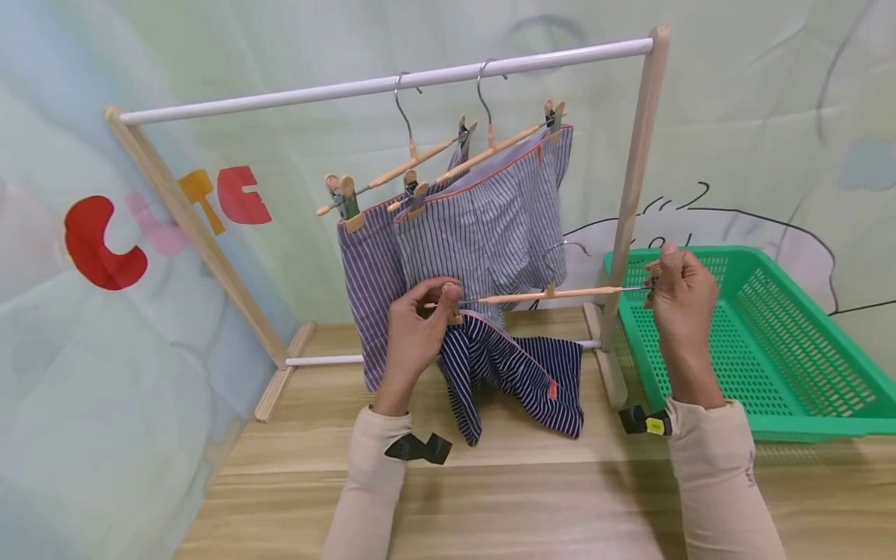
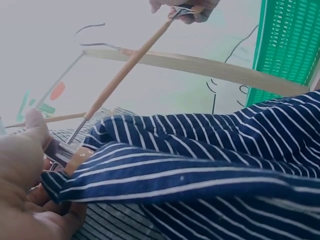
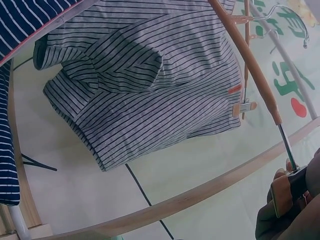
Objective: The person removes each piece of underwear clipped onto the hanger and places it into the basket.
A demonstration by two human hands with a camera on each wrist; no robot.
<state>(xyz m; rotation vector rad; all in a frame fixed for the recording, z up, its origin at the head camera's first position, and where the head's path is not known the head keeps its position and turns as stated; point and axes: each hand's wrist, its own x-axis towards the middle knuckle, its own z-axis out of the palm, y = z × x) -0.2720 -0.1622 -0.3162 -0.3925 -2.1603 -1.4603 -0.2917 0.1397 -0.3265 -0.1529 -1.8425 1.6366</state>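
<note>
Between both hands a clip hanger (image 1: 581,293) lies nearly level, its hook upward. My left hand (image 1: 418,327) grips its left end, thumb and fingers around the clip (image 2: 79,160). From that clip hang navy shorts with white stripes (image 1: 518,373), caught at one corner of the waistband; their other side droops over the table. My right hand (image 1: 682,319) pinches the clip (image 3: 282,195) at the hanger's right end, and no cloth shows in that clip. Just behind, grey striped shorts (image 1: 490,225) and purple striped shorts (image 1: 367,288) hang from two more clip hangers.
A small rack with a white rail (image 1: 280,96) and wooden posts (image 1: 637,163) stands on the wooden table (image 1: 490,505). At the right, a green plastic basket (image 1: 700,426) sits beside the rack's foot. A printed cloth backdrop (image 1: 280,47) hangs behind.
</note>
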